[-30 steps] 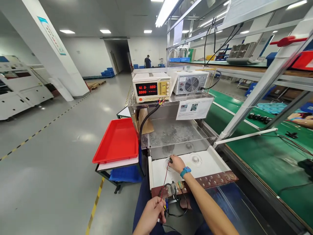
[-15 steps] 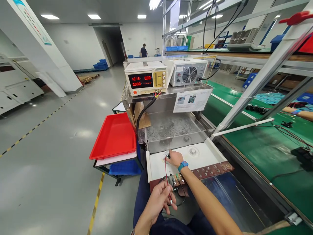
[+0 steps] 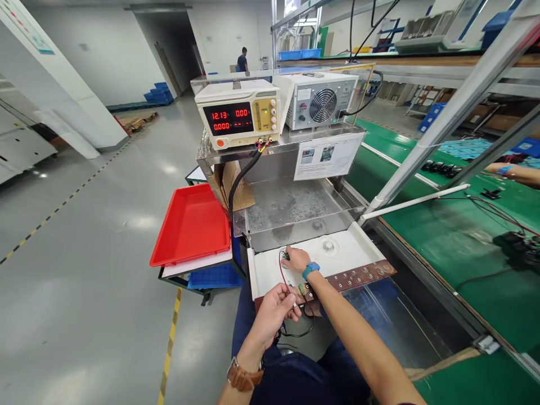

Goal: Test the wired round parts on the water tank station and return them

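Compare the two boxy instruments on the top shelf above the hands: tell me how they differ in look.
The cream power supply shows a dark panel with red lit digits; the grey unit beside it shows a round fan grille instead. The cream power supply has a column of knobs and leads plugged in at its lower front; the grey unit has a black cable at its right side. Both are box-shaped and sit on the same metal shelf.

Glossy red plastic tray [image 3: 190, 225]; shiny metal shelf [image 3: 291, 147]; smooth white board [image 3: 270, 273]; glossy grey floor [image 3: 84, 270]
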{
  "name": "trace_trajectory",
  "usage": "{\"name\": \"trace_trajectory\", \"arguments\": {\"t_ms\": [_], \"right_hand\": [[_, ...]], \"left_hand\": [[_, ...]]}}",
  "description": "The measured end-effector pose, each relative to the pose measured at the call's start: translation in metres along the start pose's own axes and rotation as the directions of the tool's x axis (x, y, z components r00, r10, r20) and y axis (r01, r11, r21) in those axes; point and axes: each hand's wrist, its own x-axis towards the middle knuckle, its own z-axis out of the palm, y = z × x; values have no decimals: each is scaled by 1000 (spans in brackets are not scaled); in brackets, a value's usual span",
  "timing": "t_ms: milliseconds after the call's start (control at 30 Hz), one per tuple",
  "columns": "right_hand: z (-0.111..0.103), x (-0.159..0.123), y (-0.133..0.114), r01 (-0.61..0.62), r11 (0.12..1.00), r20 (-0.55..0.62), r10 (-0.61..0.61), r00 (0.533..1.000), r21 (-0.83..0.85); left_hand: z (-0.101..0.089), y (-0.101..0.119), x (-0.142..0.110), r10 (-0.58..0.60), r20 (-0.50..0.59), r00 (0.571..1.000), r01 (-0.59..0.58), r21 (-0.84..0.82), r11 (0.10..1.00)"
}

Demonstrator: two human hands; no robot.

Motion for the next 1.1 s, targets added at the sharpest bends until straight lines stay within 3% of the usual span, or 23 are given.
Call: {"name": "trace_trajectory", "arguments": {"t_ms": [167,300,367,500,700,900,1000,1100], "right_hand": [[-1,2,2,-20,999,11,19,1000,40],[-1,3,3,-9,999,10,8,1000,41],[-1,3,3,-8,999,15,8,1000,40],[-2,4,4,-13,999,20,12,1000,51],[-2,5,7,-3,996,31,0,1000,85],[-1,6,7,-5,997,11,5,1000,74],[0,7,8,-1,997,1,0,1000,74],[2,8,9,4,996,-3,-4,1000,86]], "left_hand": [[-8,-7,25,57,-92,994,-47,105,993],[-17,-16,57,251,-236,939,-162,340,926],[-20,-22,69,314,-235,920,-191,431,882],[-21,-35,82,322,-185,928,-196,493,848],[-18,-46,91,294,-112,949,-211,467,859],[-15,-36,87,305,-119,945,-219,463,859],[-10,-25,81,310,-119,943,-258,327,909],[-4,-14,72,231,-94,968,-214,166,963]]}}
